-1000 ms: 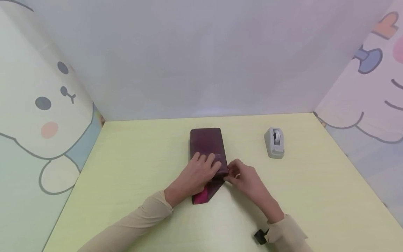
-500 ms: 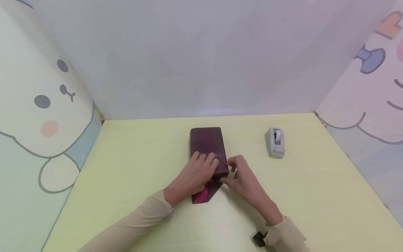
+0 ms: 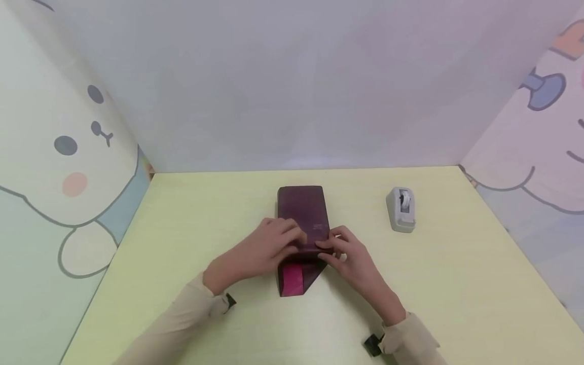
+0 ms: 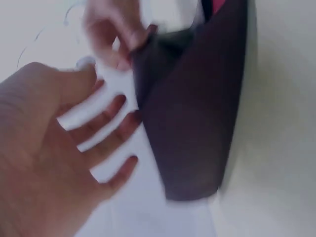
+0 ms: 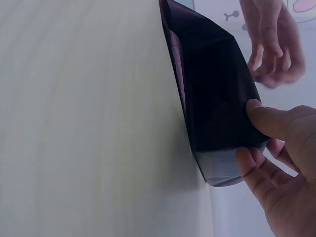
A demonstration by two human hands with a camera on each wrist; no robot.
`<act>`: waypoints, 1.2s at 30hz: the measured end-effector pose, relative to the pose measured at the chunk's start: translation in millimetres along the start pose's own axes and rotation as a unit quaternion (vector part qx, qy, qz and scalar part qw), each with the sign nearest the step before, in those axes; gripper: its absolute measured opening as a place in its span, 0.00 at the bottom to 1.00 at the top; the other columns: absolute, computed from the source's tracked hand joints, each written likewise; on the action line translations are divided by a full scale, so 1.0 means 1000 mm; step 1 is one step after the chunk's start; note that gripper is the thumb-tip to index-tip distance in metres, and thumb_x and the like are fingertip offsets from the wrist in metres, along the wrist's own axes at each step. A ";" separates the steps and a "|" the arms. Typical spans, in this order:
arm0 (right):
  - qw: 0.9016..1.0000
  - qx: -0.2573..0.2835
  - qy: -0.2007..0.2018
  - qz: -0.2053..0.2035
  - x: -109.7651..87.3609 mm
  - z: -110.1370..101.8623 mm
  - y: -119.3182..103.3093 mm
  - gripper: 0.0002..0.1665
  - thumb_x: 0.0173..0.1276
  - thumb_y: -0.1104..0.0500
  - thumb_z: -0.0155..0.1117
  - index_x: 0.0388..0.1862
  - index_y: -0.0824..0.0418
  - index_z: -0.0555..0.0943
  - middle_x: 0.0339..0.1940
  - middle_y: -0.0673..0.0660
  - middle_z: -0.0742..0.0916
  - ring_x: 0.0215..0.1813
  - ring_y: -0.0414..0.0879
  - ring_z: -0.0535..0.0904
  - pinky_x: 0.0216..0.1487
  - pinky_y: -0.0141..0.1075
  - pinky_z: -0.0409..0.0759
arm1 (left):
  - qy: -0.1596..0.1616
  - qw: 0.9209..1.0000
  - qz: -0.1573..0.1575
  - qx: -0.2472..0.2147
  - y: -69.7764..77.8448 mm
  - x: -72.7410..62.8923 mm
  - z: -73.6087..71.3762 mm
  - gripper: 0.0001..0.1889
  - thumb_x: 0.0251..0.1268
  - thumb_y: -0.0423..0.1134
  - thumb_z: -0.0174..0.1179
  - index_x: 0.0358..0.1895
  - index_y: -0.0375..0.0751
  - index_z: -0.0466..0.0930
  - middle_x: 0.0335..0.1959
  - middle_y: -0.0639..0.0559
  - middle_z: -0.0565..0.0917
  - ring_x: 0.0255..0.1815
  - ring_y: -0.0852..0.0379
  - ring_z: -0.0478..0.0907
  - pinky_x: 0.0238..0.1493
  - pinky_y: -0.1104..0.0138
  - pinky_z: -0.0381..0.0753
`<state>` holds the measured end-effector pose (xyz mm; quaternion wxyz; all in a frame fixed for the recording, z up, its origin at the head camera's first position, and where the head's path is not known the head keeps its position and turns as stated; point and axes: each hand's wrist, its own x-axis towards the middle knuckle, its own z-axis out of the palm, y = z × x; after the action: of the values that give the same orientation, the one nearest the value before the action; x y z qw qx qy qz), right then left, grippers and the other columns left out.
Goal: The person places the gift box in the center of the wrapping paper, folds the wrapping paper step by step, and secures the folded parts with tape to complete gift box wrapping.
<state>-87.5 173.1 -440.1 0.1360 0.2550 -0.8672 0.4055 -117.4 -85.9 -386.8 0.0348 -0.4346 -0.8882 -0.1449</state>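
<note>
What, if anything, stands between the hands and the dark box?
Nothing visible. The right hand pinches the dark box at its near right corner; the left hand is by its near left side, nothing between. The tape dispenser stands apart, to the right.

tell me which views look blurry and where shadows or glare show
Left wrist view: right hand and package look blurred; right wrist view: package sharper, soft shadow beside it on the table; head view: mostly clear, pale sheen low on the table.
</note>
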 end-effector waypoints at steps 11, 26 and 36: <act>1.000 -0.013 0.001 -0.002 0.001 -0.003 -0.002 0.20 0.57 0.67 0.81 0.49 0.54 0.91 0.47 0.49 0.82 0.33 0.42 0.76 0.34 0.33 0.79 | 0.028 0.987 0.093 0.131 -0.021 -0.031 0.012 0.35 0.60 0.44 0.77 0.70 0.63 0.73 0.71 0.53 0.77 0.76 0.49 0.71 0.68 0.51 0.77; 1.000 -0.001 0.000 -0.001 0.000 0.000 0.000 0.20 0.58 0.67 0.80 0.49 0.54 0.91 0.48 0.49 0.83 0.33 0.41 0.76 0.34 0.33 0.79 | 0.011 0.975 0.128 0.180 -0.019 -0.030 0.029 0.10 0.62 0.43 0.75 0.41 0.69 0.93 0.72 0.45 0.75 0.76 0.41 0.67 0.71 0.47 0.73; 1.000 -0.001 0.001 -0.001 0.001 0.001 -0.001 0.20 0.58 0.68 0.80 0.49 0.56 0.91 0.49 0.51 0.83 0.33 0.41 0.76 0.34 0.34 0.80 | 0.048 0.984 0.121 0.121 -0.016 -0.033 0.038 0.05 0.56 0.56 0.76 0.36 0.70 0.92 0.71 0.42 0.73 0.76 0.38 0.66 0.73 0.42 0.67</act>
<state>-87.5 171.2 -439.6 0.1379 0.2555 -0.8673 0.4044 -107.0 -110.1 -432.7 0.1468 -0.5244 -0.8371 -0.0512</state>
